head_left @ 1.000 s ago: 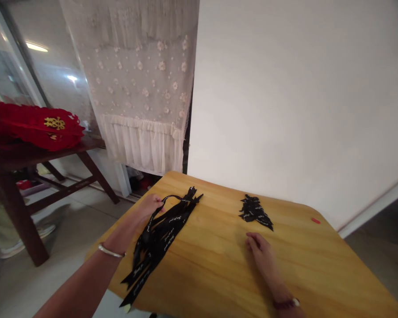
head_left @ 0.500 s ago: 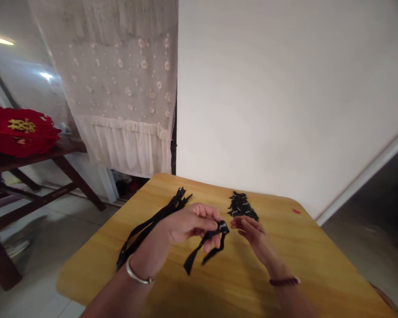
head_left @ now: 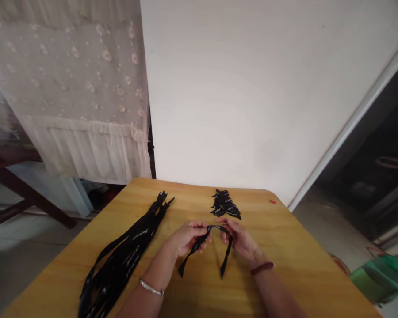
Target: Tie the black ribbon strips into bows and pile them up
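A short black ribbon (head_left: 216,227) with white markings arches between my two hands, both its ends hanging down above the table. My left hand (head_left: 189,238) pinches it on the left side between thumb and fingers. On the other side, my right hand (head_left: 240,238) has its curled fingers around the ribbon's right part, partly hidden by it. Just beyond my right fingers lies a pile of black ribbon bows or folded pieces (head_left: 223,205) with white markings. To the left of my left arm rests a bundle of long black ribbons (head_left: 129,251), also marked in white.
The wooden table (head_left: 285,265) meets a white wall panel (head_left: 235,110). A small red piece (head_left: 272,202) lies near the far right corner. A lace curtain (head_left: 86,97) hangs at left. Beside the table at right is a green bag (head_left: 381,278).
The ribbon, earlier bunched in my left hand alone, is now spread into an arch between both hands. My right hand has come onto it. The view has turned to the right.
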